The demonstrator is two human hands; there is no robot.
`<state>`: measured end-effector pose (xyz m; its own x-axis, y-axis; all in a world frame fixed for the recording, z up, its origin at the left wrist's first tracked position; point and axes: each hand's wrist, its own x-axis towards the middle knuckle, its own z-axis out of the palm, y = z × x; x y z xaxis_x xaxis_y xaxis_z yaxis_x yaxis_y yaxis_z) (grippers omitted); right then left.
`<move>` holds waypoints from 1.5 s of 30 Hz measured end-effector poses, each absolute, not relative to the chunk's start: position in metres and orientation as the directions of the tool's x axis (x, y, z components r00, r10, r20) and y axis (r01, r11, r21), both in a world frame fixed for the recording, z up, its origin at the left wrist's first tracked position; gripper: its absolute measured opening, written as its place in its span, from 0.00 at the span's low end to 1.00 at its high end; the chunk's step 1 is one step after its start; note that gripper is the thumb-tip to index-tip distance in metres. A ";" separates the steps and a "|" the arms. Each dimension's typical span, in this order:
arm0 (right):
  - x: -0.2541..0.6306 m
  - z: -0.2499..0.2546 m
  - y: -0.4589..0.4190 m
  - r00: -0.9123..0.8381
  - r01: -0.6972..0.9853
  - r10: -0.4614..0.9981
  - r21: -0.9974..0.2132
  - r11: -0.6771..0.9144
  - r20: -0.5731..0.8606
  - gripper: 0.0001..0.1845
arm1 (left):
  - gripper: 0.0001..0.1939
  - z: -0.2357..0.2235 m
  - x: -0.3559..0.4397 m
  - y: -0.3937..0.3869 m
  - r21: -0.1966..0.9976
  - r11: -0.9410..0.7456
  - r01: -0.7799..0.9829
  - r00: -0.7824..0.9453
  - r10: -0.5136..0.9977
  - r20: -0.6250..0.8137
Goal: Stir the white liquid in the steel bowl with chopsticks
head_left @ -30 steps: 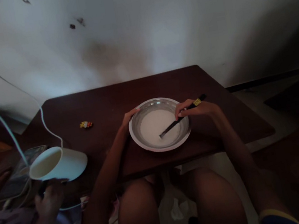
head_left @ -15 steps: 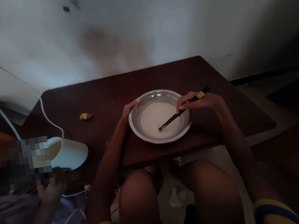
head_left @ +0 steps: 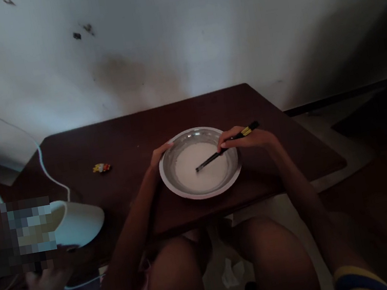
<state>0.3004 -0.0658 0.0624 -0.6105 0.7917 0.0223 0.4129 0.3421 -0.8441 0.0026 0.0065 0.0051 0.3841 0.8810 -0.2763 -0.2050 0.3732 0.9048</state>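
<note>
A shiny metal bowl (head_left: pixel 167 181) stands on the dark table, with a smooth white mixture (head_left: pixel 190 170) in it. My left hand (head_left: pixel 160 154) grips its left rim, thumb on top and the other fingers hidden beneath or behind the edge. Black chopsticks with gold-banded ends (head_left: pixel 213 156) are held close together in my right hand (head_left: pixel 239 138), above the bowl's right side. Their tips slant down to the left and reach the white mixture near its middle; some white coats them.
A small yellow and red toy figure (head_left: pixel 102 168) lies on the table (head_left: pixel 132 135). At the left, a white cylindrical object (head_left: pixel 84 222) lies near trailing white cables (head_left: pixel 42 163), beside another person's arm (head_left: pixel 47 288). Crumpled white tissue (head_left: pixel 230 273) is on the floor between my knees.
The view has tilted up and shifted right, so everything sits lower and further left. Within the bowl, the chopstick tips have moved slightly away from me. Both hands keep their hold.
</note>
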 end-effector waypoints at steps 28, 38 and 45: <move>0.303 0.069 -0.069 -0.644 0.407 0.765 -0.849 0.338 -0.004 0.16 | 0.16 0.016 0.008 -0.004 0.876 0.424 -0.228 0.369 0.870 -0.325; 0.316 0.066 -0.067 -0.409 0.485 0.909 -0.824 0.292 0.082 0.18 | 0.16 0.006 0.004 0.005 0.885 0.423 -0.196 0.359 0.870 -0.337; 0.296 0.069 -0.070 -0.678 0.412 0.732 -0.858 0.307 -0.064 0.19 | 0.14 0.006 0.004 0.005 0.872 0.437 -0.220 0.354 0.869 -0.346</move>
<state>0.2958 -0.0702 0.0692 -0.6785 0.7319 -0.0637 0.4120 0.3073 -0.8578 0.0040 0.0050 0.0060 0.3538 0.8691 -0.3458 -0.2203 0.4367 0.8722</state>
